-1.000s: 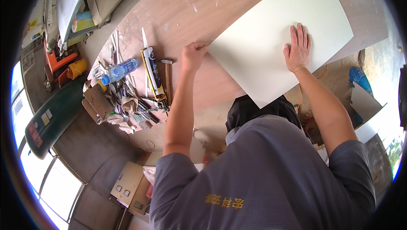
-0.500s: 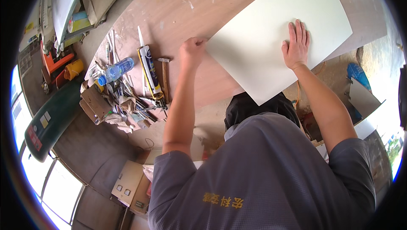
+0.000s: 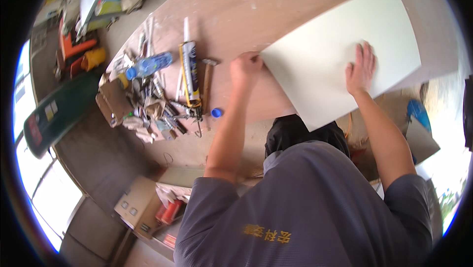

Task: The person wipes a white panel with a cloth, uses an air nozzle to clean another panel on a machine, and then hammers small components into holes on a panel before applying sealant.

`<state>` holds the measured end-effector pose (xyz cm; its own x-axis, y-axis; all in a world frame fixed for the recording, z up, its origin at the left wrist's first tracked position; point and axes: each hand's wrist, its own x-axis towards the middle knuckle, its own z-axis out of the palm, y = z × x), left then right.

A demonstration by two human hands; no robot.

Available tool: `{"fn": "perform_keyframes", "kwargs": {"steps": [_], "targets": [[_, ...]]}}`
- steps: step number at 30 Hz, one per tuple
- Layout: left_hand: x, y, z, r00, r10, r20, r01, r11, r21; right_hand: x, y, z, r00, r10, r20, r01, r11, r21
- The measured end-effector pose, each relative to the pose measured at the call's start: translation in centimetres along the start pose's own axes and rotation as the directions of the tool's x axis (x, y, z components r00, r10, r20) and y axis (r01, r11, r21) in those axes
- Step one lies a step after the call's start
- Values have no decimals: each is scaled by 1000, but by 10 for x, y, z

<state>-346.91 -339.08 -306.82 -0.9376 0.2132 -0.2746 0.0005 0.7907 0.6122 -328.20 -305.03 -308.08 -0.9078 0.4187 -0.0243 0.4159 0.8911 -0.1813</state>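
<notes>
Pale sheet [image 3: 335, 50] lying on the wooden tabletop [image 3: 236, 6], overhanging its near edge. Left hand [image 3: 245, 69] pinching the sheet's nine-o'clock corner, fingers curled. Right hand [image 3: 361, 69] pressed flat, fingers spread, gripping nothing. Caulk gun [image 3: 191, 72] at nine o'clock of the left hand.

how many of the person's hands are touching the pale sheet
2. The left hand grips the pale sheet at its left corner; the right hand lies flat on top of it, near the edge of the wooden table.
</notes>
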Motion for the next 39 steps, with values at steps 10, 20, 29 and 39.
{"fn": "perform_keyframes", "kwargs": {"steps": [10,20,29,39], "targets": [[20,-3,-17,903,103,417,-180,972,149,-26,19,2,995,-84,-60,77,991,-112],[16,-11,3,813,385,436,-470,876,105,-41,40,-4,982,-158,-102,142,979,-147],[-147,-61,-8,990,-129,-59,109,960,-259,-49,67,6,971,-199,-130,174,967,-187],[-372,-212,-88,840,-533,-107,536,844,8,-51,75,23,983,-140,-116,113,970,-215]]}}
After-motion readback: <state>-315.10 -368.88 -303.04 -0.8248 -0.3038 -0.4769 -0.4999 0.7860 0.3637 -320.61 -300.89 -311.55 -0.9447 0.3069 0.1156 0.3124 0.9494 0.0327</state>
